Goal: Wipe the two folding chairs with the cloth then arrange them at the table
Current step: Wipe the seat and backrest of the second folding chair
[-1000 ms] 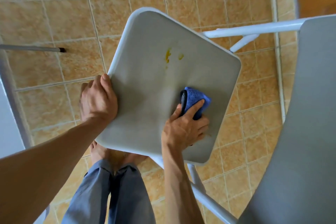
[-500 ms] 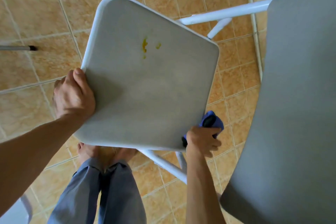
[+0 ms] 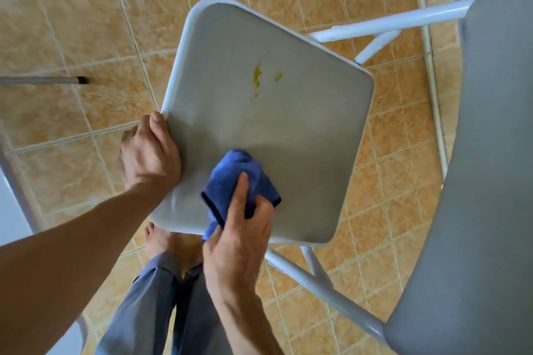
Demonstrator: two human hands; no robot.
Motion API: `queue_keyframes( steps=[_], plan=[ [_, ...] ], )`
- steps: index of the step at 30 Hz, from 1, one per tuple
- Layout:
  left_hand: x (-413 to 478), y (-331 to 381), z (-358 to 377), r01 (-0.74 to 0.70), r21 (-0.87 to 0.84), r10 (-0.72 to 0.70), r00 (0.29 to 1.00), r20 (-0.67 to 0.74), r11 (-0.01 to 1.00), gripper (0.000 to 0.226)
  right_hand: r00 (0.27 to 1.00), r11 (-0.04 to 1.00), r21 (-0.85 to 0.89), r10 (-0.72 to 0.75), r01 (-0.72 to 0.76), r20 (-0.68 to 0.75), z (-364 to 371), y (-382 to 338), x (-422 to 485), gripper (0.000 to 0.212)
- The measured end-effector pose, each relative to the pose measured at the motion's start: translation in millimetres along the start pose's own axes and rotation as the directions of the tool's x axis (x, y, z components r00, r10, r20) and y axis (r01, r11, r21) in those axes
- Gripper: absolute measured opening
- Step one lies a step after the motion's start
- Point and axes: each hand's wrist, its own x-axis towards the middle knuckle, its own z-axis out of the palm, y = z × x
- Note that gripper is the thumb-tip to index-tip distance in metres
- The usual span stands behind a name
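Grey folding-chair seat, white tube frame: we steady it, left hand clamped on near-left rim. Crumpled blue cloth: bunched in right hand, pressed on seat's near part. Yellow smears mid-seat: unwiped. Wiping early, we judge; arranging outstanding.

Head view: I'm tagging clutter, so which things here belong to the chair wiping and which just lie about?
Job: grey folding-chair seat on white tube frame; crumpled blue cloth; yellow smears; left hand gripping its edge; right hand holding the cloth.
Lying about: thin grey rod with black tip at far left.
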Motion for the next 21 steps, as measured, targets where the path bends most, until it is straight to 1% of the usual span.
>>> queue_keyframes(
  steps=[1,2,3,4,7,9,10,12,13,14,15,16,17,18,19,20,21],
  plan=[
    [0,1,0,0.0,-0.005,0.0,1.0,0.011,1.0,0.048,0.996,0.997,0.076,-0.014,0.021,-0.085,-12,13,7,0.071],
    [0,0,0,0.003,-0.022,-0.003,1.0,0.025,1.0,0.047,0.981,0.995,0.095,0.019,-0.001,-0.194,-31,30,17,0.068],
    [-1,0,-1,0.005,-0.017,-0.005,0.999,0.038,1.0,0.047,0.965,0.994,0.108,0.054,-0.027,-0.257,-44,46,28,0.065],
    [-1,0,-3,0.023,-0.016,-0.022,0.999,0.048,1.0,0.047,0.953,0.992,0.099,0.102,-0.076,-0.285,-49,58,41,0.063],
    [-2,1,-6,0.042,-0.016,-0.041,0.997,0.072,0.999,0.046,0.91,0.957,0.077,0.29,-0.28,-0.295,-32,73,76,0.069],
    [-4,2,-5,0.046,-0.024,-0.044,0.996,0.083,0.999,0.045,0.877,0.932,0.043,0.352,-0.359,-0.326,-12,70,95,0.082],
    [-3,2,-5,0.041,-0.031,-0.039,0.996,0.081,0.999,0.045,0.849,0.914,0.063,0.396,-0.401,-0.348,-3,63,102,0.084],
    [-1,1,-4,0.039,-0.027,-0.037,0.996,0.078,0.999,0.044,0.811,0.873,0.14,0.487,-0.468,-0.326,17,37,106,0.077],
    [0,0,-4,0.035,-0.022,-0.033,0.997,0.073,0.999,0.044,0.828,0.887,0.166,0.462,-0.431,-0.319,25,17,104,0.073],
    [0,-1,-5,0.04,-0.019,-0.038,0.997,0.072,0.999,0.044,0.867,0.926,0.16,0.378,-0.343,-0.325,30,-4,98,0.069],
    [-1,-3,-4,0.04,-0.012,-0.039,0.997,0.069,0.999,0.044,0.915,0.966,0.123,0.255,-0.227,-0.313,34,-25,89,0.067],
    [-2,-2,-5,0.048,-0.015,-0.047,0.996,0.077,0.999,0.044,0.955,0.991,0.085,0.126,-0.107,-0.268,34,-41,82,0.067],
    [-2,-1,-5,0.053,-0.023,-0.051,0.995,0.08,0.998,0.043,0.978,0.999,0.049,-0.011,0.022,-0.206,33,-49,80,0.069],
    [-2,-1,-5,0.057,-0.028,-0.054,0.995,0.086,0.998,0.042,0.982,0.991,0.023,-0.129,0.134,-0.14,30,-47,83,0.073],
    [-2,-2,-4,0.053,-0.028,-0.051,0.995,0.084,0.998,0.042,0.969,0.973,-0.004,-0.231,0.232,-0.086,26,-34,92,0.077],
    [-1,-2,-3,0.049,-0.025,-0.047,0.996,0.08,0.998,0.042,0.944,0.945,-0.05,-0.326,0.324,-0.054,19,-15,103,0.081],
    [-1,-2,-4,0.043,-0.02,-0.041,0.996,0.078,0.999,0.041,0.922,0.921,-0.105,-0.383,0.375,-0.062,11,10,116,0.084]
  ],
)
